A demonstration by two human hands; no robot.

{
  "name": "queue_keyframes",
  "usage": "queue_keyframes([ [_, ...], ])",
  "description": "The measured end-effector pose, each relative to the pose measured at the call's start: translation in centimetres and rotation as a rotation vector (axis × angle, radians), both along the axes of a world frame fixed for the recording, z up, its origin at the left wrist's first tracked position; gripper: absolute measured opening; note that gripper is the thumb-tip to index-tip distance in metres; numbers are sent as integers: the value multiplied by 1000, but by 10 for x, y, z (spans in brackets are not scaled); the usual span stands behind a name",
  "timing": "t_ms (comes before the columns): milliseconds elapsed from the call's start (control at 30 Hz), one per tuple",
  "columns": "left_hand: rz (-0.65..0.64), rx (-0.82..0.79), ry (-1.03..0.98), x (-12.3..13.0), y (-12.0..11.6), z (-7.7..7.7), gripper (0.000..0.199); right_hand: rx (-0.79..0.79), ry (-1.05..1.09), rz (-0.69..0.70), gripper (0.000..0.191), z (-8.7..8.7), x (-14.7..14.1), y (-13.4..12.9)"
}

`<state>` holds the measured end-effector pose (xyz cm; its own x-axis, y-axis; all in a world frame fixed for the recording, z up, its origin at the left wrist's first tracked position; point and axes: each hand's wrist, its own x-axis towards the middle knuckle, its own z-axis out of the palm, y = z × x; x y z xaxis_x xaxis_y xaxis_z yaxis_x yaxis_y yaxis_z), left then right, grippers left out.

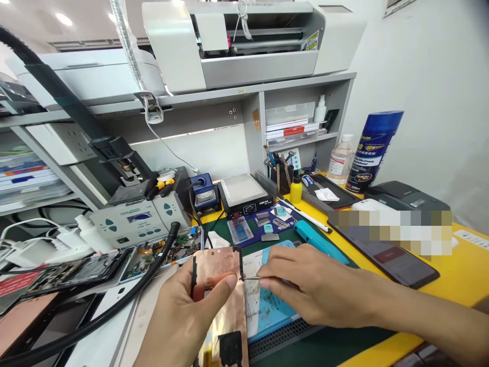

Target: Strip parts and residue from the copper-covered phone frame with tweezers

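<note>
Both my hands are busy here. My left hand (179, 311) has the copper-coloured panel (231, 316) gripped along its left side, thumb pressed flat on the shiny face near the upper end, and the fingers mostly hidden at the edge or behind it. The panel's held up tilted in front of me, its lower end running out of view, with black strips on the upper edges and a black patch (230, 346) lower down.

My right hand (305, 283) is pinching a thin metal tool (251, 278) between thumb and fingertips, closed pretty tight. The tip sits at the panel's right edge, just beside my left thumb. Can't tell if it's 1 shaft or 2 prongs, since my fingers cover most of it.

Right behind the panel and under my right hand there's a scuffed blue-and-white slab (277, 308), lying over the green mat (305, 351). Past my right knuckles there's a turquoise handle (321, 242), and further right a dark phone (385, 260) lies on the yellow benchtop (385, 349).

To the left, a fat black hose (143, 283) curves past a tray of circuit boards (162, 250). Beyond my hands sits a small hot plate (244, 189), with a little yellow bottle (296, 189) near its right side and a blue spray can (374, 153) standing farther right, beside a clear bottle (339, 162).
</note>
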<state>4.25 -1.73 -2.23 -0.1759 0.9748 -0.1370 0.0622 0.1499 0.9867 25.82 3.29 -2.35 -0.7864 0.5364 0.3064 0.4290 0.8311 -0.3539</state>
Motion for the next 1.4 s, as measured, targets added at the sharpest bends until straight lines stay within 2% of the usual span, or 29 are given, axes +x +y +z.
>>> queue_keyframes([
  [233,23,82,119,-1,1,-3,34,-174,-28,32,21,12,-2,0],
  [367,14,88,152,-3,1,-5,34,-229,-67,14,30,14,-2,-1],
  [500,19,71,208,-4,0,-4,36,-317,-70,-99,12,12,0,-3],
  [567,30,89,215,-3,0,-3,36,-307,-73,-114,14,10,0,-4],
  [733,27,98,253,-2,-2,0,31,-149,13,25,19,4,-1,-2],
  [833,41,124,275,-2,-2,0,27,-111,24,57,19,3,-1,0],
  [1000,10,145,270,-4,-1,-3,27,-172,-11,55,19,8,-1,0],
  [1167,14,138,358,-7,-2,-7,30,-218,-62,24,23,13,-2,-1],
  [1333,-10,115,349,-6,-3,-6,32,-276,-36,-80,13,10,-1,-4],
  [1400,-6,124,352,-4,-4,-3,30,-280,-15,-70,10,9,-1,-4],
])
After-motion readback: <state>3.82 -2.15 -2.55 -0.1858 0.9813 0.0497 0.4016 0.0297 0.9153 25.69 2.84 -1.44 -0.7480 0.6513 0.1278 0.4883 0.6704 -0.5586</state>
